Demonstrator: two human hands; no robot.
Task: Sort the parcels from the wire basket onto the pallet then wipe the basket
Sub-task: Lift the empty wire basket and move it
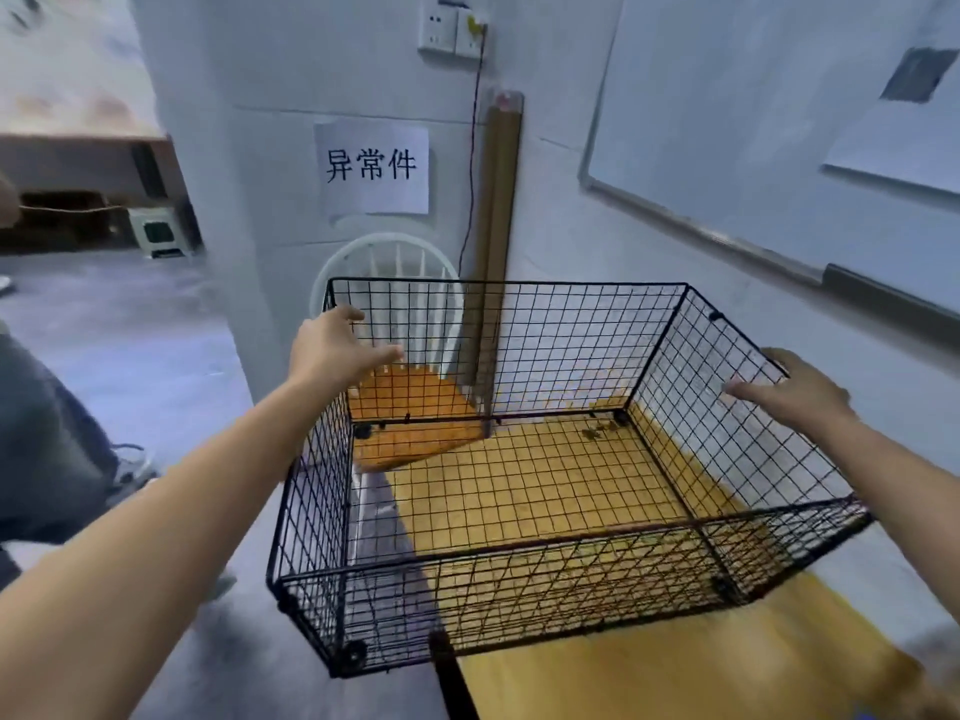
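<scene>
Reaching from both sides, two bare hands at one wire basket.

- Left hand (337, 345): fingers straight and close together, thumb lifted apart from them; palm turned toward the top edge of the basket's left wall, near the far corner. Whether it actually touches the wire cannot be told.
- Right hand (789, 392): fingers stretched out and slightly spread, laid over the top edge of the right wall, tips against the mesh on the inside. No curl, no pinch.
- Wire basket (519, 548): black grid panels, open top, black clips at the corners. It sits over a yellow wooden table (675, 667), its left end past the table's edge. A few small dark bits (597, 431) lie by the far right corner of its floor, too small to identify.
- Behind it: a white-backed chair (384, 262), a tall brown cardboard tube (498, 200) against the wall, a paper sign (371, 166), a whiteboard (779, 122).
</scene>
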